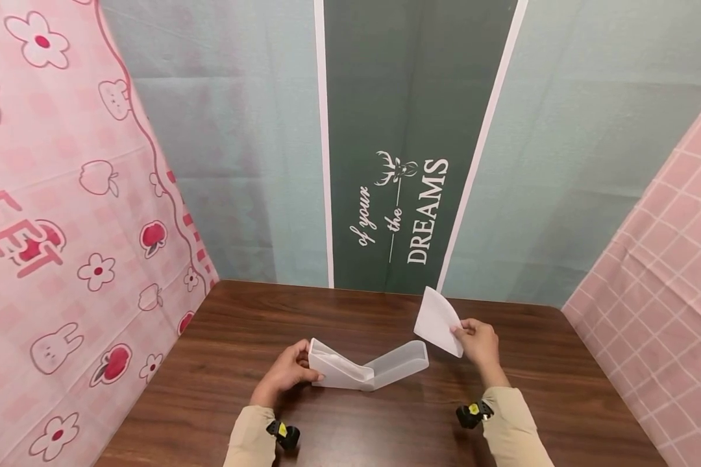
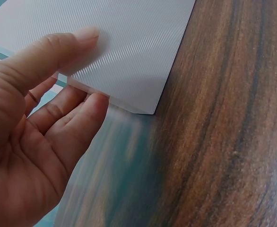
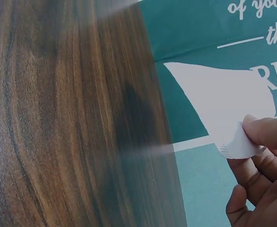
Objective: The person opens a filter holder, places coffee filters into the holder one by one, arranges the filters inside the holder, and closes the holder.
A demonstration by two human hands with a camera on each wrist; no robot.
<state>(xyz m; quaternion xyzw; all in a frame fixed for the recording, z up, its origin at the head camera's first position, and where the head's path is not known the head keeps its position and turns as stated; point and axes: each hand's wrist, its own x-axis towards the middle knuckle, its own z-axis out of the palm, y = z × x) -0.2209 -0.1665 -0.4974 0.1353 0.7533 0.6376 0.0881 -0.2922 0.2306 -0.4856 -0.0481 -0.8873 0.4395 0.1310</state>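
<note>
My left hand (image 1: 286,371) grips the left end of a frosted plastic box (image 1: 340,378), thumb on its near wall and fingers behind. White paper shows inside the box, and its lid (image 1: 398,367) lies swung out to the right. The left wrist view shows the thumb flat on the box's finely ribbed wall (image 2: 134,52). Raised to the right of the lid, my right hand (image 1: 480,342) pinches a white cone-shaped coffee filter (image 1: 437,322) by its lower right edge. In the right wrist view a crimped seam marks the coffee filter (image 3: 223,99) near the fingers.
The dark wood table (image 1: 356,428) ends at the back against a green curtain (image 1: 380,272) with white lettering. Pink patterned cloths hang at left (image 1: 99,214) and right (image 1: 648,272). A small black camera sits on each wrist.
</note>
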